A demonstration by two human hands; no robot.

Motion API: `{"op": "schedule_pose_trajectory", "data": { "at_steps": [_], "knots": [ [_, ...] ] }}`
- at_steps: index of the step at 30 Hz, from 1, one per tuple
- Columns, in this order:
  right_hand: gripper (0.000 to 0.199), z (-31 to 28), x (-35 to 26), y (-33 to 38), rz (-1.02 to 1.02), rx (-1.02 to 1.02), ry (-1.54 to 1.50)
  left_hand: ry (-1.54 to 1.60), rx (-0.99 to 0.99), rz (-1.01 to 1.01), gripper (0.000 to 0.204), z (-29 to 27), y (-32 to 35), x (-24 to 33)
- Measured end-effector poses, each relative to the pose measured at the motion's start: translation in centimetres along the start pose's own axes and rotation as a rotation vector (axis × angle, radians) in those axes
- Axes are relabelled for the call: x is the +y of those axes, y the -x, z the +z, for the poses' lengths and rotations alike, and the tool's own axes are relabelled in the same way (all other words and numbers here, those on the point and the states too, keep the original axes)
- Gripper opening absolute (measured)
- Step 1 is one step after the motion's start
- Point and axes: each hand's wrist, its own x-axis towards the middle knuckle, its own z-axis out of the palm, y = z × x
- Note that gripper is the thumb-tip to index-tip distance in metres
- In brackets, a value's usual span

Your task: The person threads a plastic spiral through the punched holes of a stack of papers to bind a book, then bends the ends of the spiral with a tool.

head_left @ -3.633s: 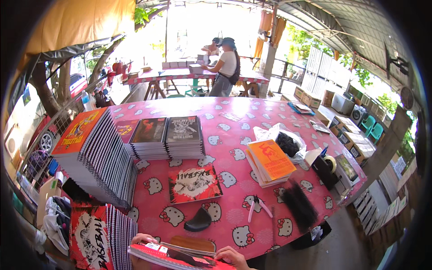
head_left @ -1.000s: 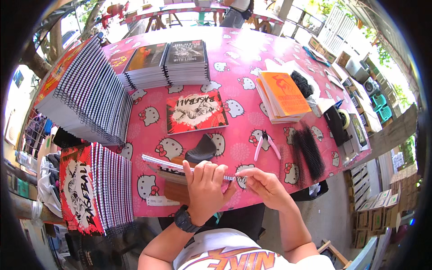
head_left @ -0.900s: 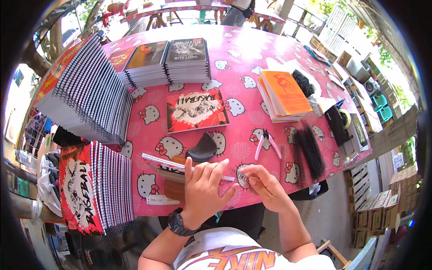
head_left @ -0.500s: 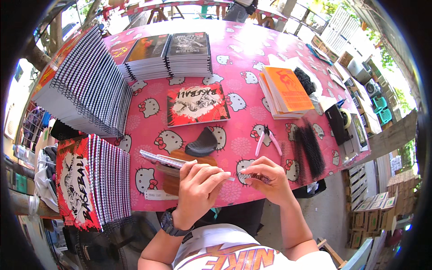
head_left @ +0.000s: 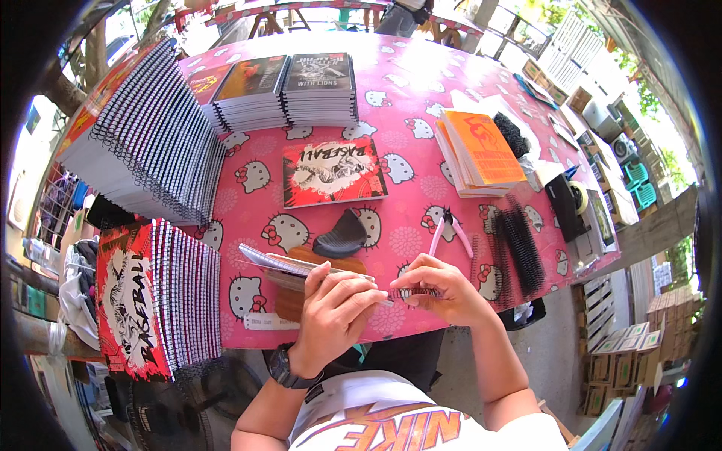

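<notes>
Near the table's front edge, my left hand (head_left: 335,310) is closed around a thin notebook (head_left: 284,262), held nearly edge-on with its pages toward me. My right hand (head_left: 442,292) pinches a dark spiral binding coil (head_left: 414,293). The coil's left end meets the notebook's right end by my left fingertips; whether it is threaded into the holes I cannot tell. Under the notebook lies a brown wooden board (head_left: 289,307), with a black curved piece (head_left: 341,236) beyond it. Pink-handled cutters (head_left: 450,231) lie just beyond my right hand.
Tall stacks of spiral-bound books (head_left: 150,143) and red-covered notebooks (head_left: 131,301) stand at left. One red-covered book (head_left: 333,171) lies mid-table. Black-covered stacks (head_left: 320,90) sit behind it. Orange-covered booklets (head_left: 481,150), loose black coils (head_left: 520,252) and a tape roll (head_left: 577,197) are at right.
My right hand has moved left, bringing the coil up against the notebook's end. My left hand keeps its hold on the notebook. The whole view has shifted slightly.
</notes>
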Motion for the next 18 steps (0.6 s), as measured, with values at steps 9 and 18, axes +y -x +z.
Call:
{"op": "schedule_pose_trajectory", "data": {
  "at_steps": [9, 18],
  "knots": [
    [0.023, 0.3, -3.3, 0.8, 0.190, 0.102, 0.136, 0.125, -0.044, 0.076, 0.038, -1.1, -3.2, 0.8],
    [0.025, 0.3, -4.8, 1.5, 0.215, -0.114, 0.021, 0.428, -0.166, 0.187, 0.041, -1.7, -4.2, 1.2]
  ]
}}
